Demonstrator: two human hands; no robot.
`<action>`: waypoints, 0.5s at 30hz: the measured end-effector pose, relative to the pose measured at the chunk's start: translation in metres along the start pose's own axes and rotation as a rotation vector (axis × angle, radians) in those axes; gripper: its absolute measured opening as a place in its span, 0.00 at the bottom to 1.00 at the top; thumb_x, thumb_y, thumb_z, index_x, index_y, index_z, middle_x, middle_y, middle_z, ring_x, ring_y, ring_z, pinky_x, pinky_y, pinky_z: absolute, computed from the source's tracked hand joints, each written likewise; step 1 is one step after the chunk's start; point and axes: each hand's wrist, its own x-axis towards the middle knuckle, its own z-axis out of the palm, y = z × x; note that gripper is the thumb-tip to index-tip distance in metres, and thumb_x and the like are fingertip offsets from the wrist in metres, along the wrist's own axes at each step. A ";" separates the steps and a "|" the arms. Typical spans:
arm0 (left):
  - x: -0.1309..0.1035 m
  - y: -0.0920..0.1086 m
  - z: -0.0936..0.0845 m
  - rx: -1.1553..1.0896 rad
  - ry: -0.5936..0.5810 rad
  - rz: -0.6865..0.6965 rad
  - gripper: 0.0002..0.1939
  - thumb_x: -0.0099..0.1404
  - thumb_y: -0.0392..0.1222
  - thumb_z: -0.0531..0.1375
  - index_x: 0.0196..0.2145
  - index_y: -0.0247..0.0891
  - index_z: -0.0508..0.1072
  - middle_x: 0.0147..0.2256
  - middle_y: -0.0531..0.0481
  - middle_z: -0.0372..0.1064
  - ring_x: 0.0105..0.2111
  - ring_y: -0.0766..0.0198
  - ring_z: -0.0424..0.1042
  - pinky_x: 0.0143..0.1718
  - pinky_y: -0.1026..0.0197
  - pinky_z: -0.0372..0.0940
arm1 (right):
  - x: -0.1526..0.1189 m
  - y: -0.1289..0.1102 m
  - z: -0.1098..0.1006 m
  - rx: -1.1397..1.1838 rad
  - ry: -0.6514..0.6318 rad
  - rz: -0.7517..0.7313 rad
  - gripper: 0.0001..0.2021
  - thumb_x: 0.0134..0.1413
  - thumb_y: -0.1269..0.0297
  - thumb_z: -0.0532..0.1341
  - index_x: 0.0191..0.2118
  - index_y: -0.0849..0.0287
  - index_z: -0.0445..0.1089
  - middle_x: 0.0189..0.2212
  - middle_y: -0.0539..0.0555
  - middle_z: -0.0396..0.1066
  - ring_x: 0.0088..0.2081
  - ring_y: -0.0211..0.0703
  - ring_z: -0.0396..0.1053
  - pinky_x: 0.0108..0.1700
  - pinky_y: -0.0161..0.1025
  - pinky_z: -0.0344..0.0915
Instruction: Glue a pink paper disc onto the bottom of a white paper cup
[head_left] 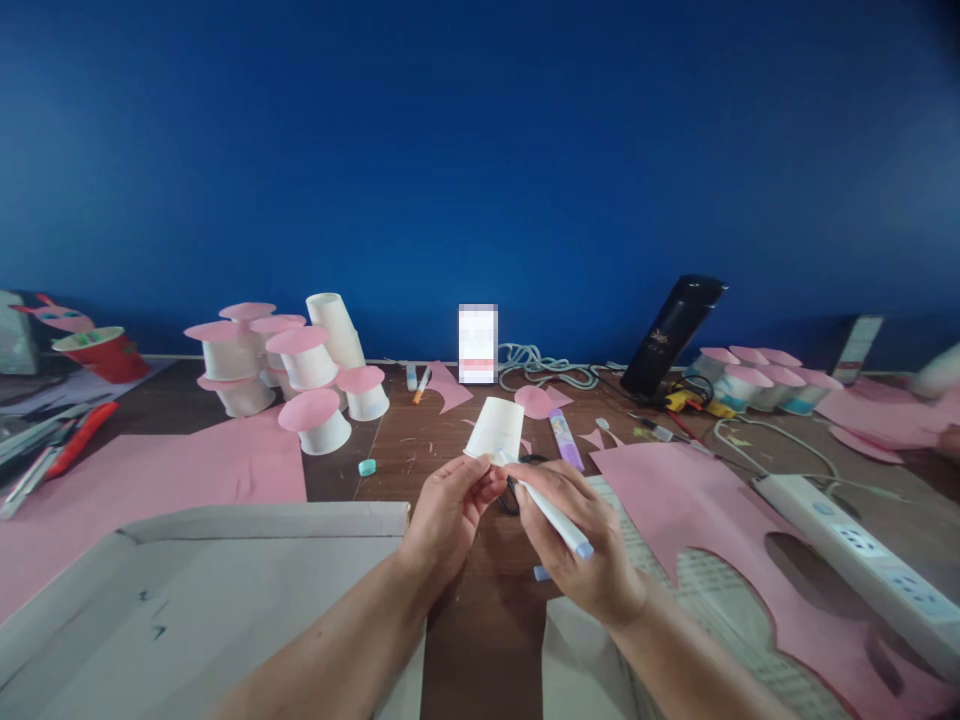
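A white paper cup is held up in front of me, its rim toward me. My left hand grips it by the rim with thumb and fingers. In my right hand is a white marker pen with a light blue end, its tip side at the cup's rim. The exact tip is hidden by my fingers. A small blue pen cap lies on the table beneath my right hand. Beyond the cup are a purple glue stick and a pink paper circle.
Paper cups with pink discs are stacked at left, near a teal tape roll. A grey tray lies front left. Cut pink paper and a power strip lie right. A black cylinder leans at the wall.
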 end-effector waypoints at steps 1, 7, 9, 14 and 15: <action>0.000 0.000 0.000 -0.002 0.002 0.001 0.07 0.52 0.38 0.67 0.25 0.31 0.75 0.26 0.48 0.72 0.28 0.69 0.71 0.34 0.68 0.68 | 0.000 0.000 0.000 -0.001 0.000 0.004 0.19 0.56 0.76 0.56 0.53 0.56 0.65 0.41 0.56 0.71 0.42 0.44 0.69 0.43 0.44 0.71; -0.001 0.000 0.001 0.000 -0.006 -0.004 0.06 0.53 0.37 0.66 0.25 0.31 0.75 0.26 0.48 0.72 0.29 0.70 0.71 0.35 0.69 0.68 | 0.001 -0.001 0.000 -0.012 0.020 0.005 0.18 0.57 0.75 0.56 0.52 0.56 0.65 0.41 0.56 0.71 0.41 0.44 0.69 0.42 0.44 0.71; -0.001 0.001 0.001 0.003 -0.004 -0.008 0.07 0.53 0.38 0.67 0.26 0.31 0.75 0.26 0.48 0.72 0.29 0.69 0.71 0.35 0.68 0.68 | 0.001 -0.001 0.000 -0.016 0.022 0.006 0.18 0.57 0.75 0.55 0.52 0.56 0.65 0.41 0.56 0.71 0.41 0.44 0.69 0.42 0.44 0.72; -0.002 0.001 0.001 0.004 0.001 -0.007 0.08 0.53 0.39 0.67 0.26 0.31 0.75 0.26 0.48 0.73 0.29 0.69 0.71 0.35 0.68 0.67 | 0.002 -0.001 0.000 -0.023 0.026 -0.003 0.18 0.56 0.75 0.56 0.52 0.56 0.66 0.40 0.56 0.72 0.40 0.44 0.70 0.41 0.43 0.72; -0.002 0.000 0.001 0.005 0.006 -0.007 0.07 0.53 0.39 0.67 0.25 0.31 0.75 0.26 0.48 0.73 0.29 0.69 0.71 0.35 0.68 0.67 | 0.001 -0.001 0.000 -0.025 0.031 0.000 0.18 0.57 0.75 0.56 0.52 0.56 0.66 0.40 0.56 0.72 0.40 0.44 0.70 0.42 0.44 0.72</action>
